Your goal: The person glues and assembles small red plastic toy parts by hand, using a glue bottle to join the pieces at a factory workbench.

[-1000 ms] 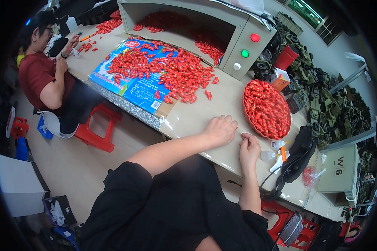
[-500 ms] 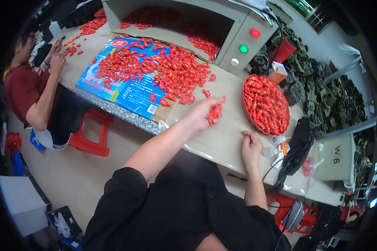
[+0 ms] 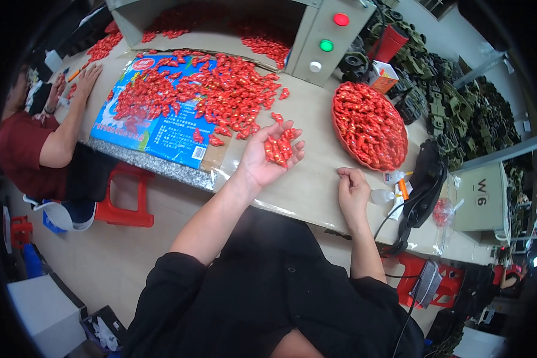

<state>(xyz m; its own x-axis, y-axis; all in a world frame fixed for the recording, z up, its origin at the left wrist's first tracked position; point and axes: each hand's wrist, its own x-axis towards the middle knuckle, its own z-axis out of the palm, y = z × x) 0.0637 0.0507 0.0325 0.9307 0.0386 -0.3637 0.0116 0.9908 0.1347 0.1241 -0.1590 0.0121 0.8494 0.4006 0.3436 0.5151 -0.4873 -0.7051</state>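
My left hand (image 3: 260, 160) is turned palm up over the table's front part, fingers curled around several small glossy red pieces with gold marks (image 3: 278, 149). Behind it, a loose heap of the same red pieces (image 3: 235, 95) covers much of a blue printed cardboard sheet (image 3: 182, 140). My right hand (image 3: 354, 192) rests on the tabletop with its fingers curled in, and nothing shows in them. Just beyond that hand stands a round reddish basket (image 3: 338, 138) filled with red pieces.
A grey machine (image 3: 307, 53) with a wide opening and coloured buttons stands behind the heap. Small bottles (image 3: 382, 196) and a black strap-like item (image 3: 426, 185) lie right of my right hand. A co-worker (image 3: 42, 143) sits at the left, near a red stool (image 3: 125, 200).
My left hand has turned palm up, showing the red pieces in it, and come slightly left. My right hand stays on the table. The co-worker's arm has shifted.
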